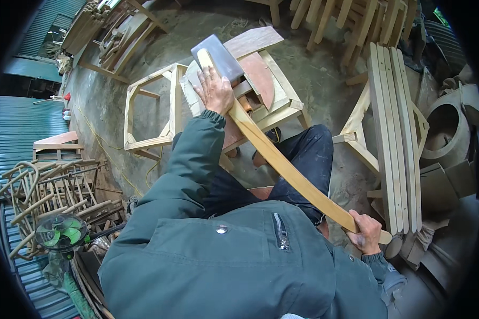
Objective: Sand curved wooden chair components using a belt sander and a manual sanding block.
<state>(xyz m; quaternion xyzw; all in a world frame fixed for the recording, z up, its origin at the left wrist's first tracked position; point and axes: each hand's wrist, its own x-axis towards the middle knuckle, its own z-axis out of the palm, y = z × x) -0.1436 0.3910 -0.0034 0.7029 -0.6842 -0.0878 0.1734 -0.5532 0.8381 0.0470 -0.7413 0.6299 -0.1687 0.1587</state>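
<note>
A long curved wooden slat (282, 162) runs diagonally from the upper middle down to the lower right. My left hand (214, 90) presses its far end down onto a wooden frame stand (279, 101), beside a grey flat block (218, 56) lying over that end. My right hand (366, 233) is closed around the slat's near end, close to my knee. My dark trouser leg (308, 154) lies under the slat's middle. How the grey block is held cannot be told.
An open wooden frame (149, 109) stands left of the stand. Long slats (396, 133) lean on a trestle at right. Curved chair parts (53, 191) and a green fan (61, 232) sit at lower left. More timber (351, 18) is stacked behind.
</note>
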